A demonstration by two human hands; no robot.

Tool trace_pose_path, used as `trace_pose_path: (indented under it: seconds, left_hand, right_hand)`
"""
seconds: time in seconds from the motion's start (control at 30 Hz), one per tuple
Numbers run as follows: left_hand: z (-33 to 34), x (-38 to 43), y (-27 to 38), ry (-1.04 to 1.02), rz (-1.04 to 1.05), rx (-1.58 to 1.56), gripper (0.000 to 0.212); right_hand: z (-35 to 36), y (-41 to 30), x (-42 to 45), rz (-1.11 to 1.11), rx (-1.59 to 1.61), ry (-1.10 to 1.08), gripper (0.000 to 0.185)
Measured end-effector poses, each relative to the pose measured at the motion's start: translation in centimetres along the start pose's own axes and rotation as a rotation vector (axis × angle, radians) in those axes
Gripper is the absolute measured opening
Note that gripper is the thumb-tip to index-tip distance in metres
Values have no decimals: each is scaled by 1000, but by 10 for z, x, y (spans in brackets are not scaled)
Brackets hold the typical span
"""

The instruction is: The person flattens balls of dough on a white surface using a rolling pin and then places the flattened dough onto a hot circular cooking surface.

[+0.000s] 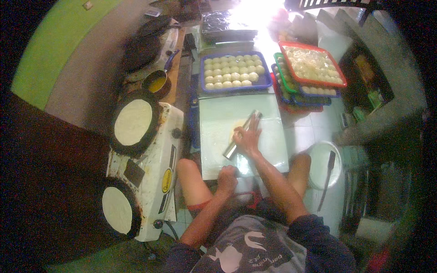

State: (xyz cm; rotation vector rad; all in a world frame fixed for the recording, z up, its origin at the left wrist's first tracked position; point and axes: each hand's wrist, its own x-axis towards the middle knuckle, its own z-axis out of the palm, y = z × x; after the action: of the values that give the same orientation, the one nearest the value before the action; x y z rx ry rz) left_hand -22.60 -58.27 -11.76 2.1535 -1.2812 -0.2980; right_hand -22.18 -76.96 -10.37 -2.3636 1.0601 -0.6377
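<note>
My right hand [247,138] presses on a smooth metal rolling pin [230,151], its fingers spread along the tube. The pin lies slantwise over a small flat round of dough [235,127], partly hidden by the pin and hand. Both are on a pale, shiny work board [215,150] set before my knees. Curled into a fist, my left hand [227,175] rests at the board's near edge; nothing shows in it. Just beyond the board, a blue tray [205,89] bears rows of dough balls [231,70].
At left, a white Quantum gas stove [170,136] carries two dark pans with flatbreads [133,122] [117,210]. Behind it stands a saucepan [155,82] of yellow liquid. Stacked trays [338,82] of dough balls are at far right. A dark spatula [327,177] lies across a white tub [315,153].
</note>
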Motion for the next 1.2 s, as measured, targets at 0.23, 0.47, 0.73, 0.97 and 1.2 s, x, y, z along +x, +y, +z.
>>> trace_pose_path:
  seconds: [0.23, 0.47, 0.73, 0.97, 1.2]
  left_hand:
    - [-9, -3, 0, -20, -3, -5, 20]
    - [-3, -5, -16, -72, -12, 20, 27]
    - [-12, -3, 1, -48, -28, -21, 23]
    - [-11, 1, 9, -4, -3, -80, 24]
    - [-5, 1, -8, -47, 3, -63, 21]
  right_hand:
    - [-34, -41, 3, -85, -119, -218, 50]
    - [-9, -20, 21, -137, -249, -3, 24]
    - [-16, -7, 34, -1, 216, -97, 68]
    - [-15, -5, -4, -136, -245, -258, 61]
    - [-33, -9, -22, -325, -125, -144, 32]
